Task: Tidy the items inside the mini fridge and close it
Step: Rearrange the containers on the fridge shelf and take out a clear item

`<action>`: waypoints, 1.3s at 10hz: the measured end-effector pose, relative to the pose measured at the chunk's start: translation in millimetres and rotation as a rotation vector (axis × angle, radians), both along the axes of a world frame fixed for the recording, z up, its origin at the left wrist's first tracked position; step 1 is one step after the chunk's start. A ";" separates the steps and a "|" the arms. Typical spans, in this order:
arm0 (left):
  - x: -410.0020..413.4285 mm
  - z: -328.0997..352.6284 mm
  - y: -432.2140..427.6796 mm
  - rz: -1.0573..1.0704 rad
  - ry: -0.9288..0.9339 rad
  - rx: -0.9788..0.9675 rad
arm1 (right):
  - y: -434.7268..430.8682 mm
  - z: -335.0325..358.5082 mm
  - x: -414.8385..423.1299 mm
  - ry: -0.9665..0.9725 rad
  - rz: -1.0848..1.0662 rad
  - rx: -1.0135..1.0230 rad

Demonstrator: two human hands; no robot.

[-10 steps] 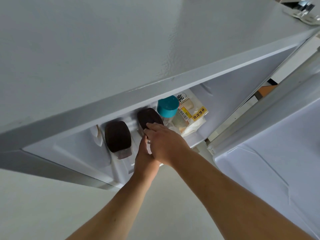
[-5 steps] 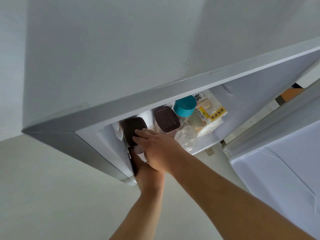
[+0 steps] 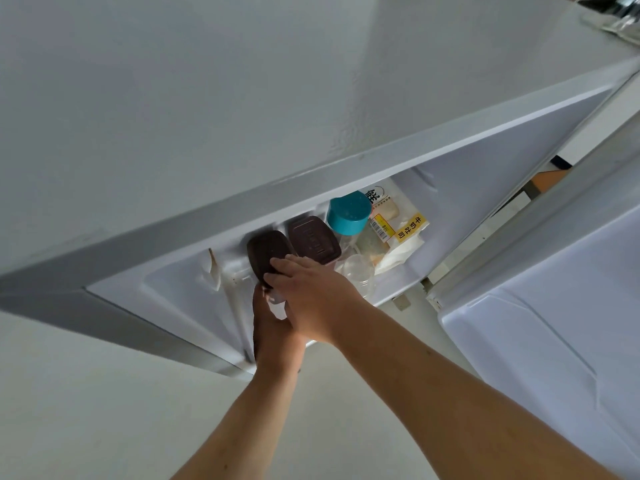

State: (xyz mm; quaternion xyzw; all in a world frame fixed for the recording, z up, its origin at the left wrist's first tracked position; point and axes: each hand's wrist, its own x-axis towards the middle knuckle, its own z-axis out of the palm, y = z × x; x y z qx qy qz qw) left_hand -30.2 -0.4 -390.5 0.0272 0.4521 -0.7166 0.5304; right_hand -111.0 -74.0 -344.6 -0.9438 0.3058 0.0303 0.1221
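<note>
Hands steadying the dark-lidded container (image 3: pixel 265 252) at the front left inside the mini fridge (image 3: pixel 242 133): the left hand (image 3: pixel 273 327) is clasping its clear body from below, while the right hand (image 3: pixel 311 292) is pressing near-straight fingers on its top. A sideways shove is risking a knock to the second container (image 3: pixel 311 239) just beside it, probably tipping the clear cup (image 3: pixel 358 270) and teal-capped bottle (image 3: pixel 348 213).

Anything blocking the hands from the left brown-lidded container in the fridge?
Nothing visible. The right hand rests on the left brown-lidded container, and the left hand holds its side. The second brown-lidded container stands close beside it.
</note>
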 end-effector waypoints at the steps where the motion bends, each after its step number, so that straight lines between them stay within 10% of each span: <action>1: 4.7 -1.4 3.2 -0.191 -0.420 0.038 | 12.6 5.6 -9.6 -0.200 -0.085 0.032; 2: -6.9 -30.0 5.4 -0.593 -1.656 0.110 | 28.1 -2.3 -37.1 -0.601 -0.453 -0.108; 3: -24.2 -27.3 -3.2 -0.669 -1.914 -0.024 | 27.5 -15.8 -73.4 -0.818 -1.076 0.085; 6: -39.7 -17.7 -47.7 -0.696 -1.536 -0.179 | -27.2 -42.5 -107.4 -0.770 -1.366 0.917; 13: -50.1 46.3 97.5 -0.846 -1.818 -0.361 | 143.4 9.7 -128.6 -0.801 -1.283 0.827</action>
